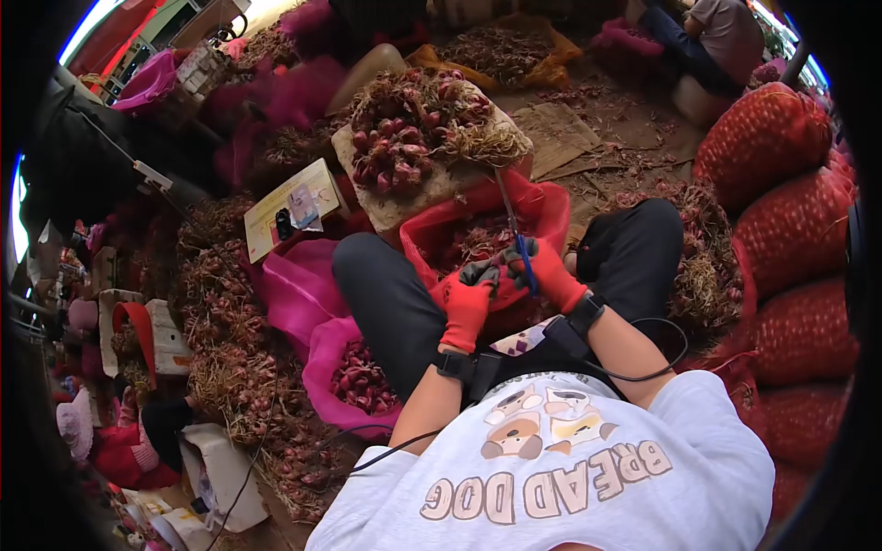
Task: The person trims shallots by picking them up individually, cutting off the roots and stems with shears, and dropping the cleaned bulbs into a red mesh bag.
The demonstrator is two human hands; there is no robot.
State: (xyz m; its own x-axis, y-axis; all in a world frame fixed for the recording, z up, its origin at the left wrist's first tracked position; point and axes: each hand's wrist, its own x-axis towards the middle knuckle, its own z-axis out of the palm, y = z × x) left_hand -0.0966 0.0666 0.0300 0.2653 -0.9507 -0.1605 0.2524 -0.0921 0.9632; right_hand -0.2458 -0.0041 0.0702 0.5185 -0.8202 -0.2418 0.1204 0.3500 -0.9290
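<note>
My right hand (554,278), in a red glove with grey fingers, is closed round the blue handles of a pair of scissors (525,260). Their long blades point away from me. My left hand (469,303), gloved the same way, has its fingers pressed together close beside the scissors; what is in them, if anything, is hidden. Both hands are over the near side of an open red bag (415,246) between my knees, with shallots and trimmings (473,241) inside. Beyond it, a bunched heap of red shallots (395,151) with dry stalks lies on a pale block (363,197).
A pink bag of loose shallots (363,376) stands by my left leg. Piled stalked shallots (234,331) spread along the left. Full red mesh sacks (790,230) are stacked at right. A yellowish board (266,225) carries small items. Another person (721,41) sits at far right.
</note>
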